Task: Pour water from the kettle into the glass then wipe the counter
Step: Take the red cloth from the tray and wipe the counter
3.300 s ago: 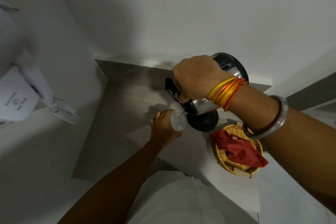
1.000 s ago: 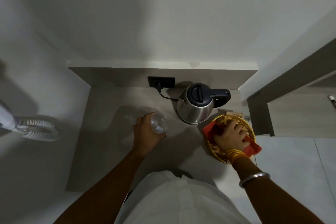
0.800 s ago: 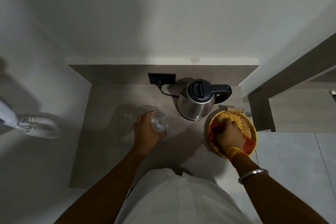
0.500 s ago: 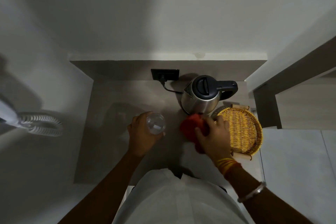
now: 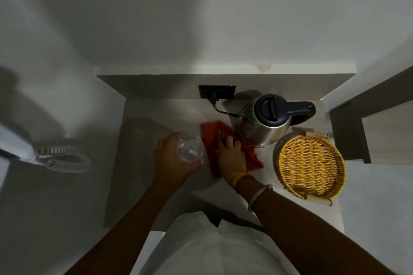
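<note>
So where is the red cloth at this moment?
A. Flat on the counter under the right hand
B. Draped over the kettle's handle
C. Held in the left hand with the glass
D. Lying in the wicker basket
A: the red cloth is spread on the counter with the right hand pressed on it, beside the kettle; the wicker basket holds nothing.

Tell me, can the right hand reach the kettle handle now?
Probably yes, but not directly. The right hand lies flat on the red cloth, and the kettle body stands between it and the handle, so it must go around.
</note>
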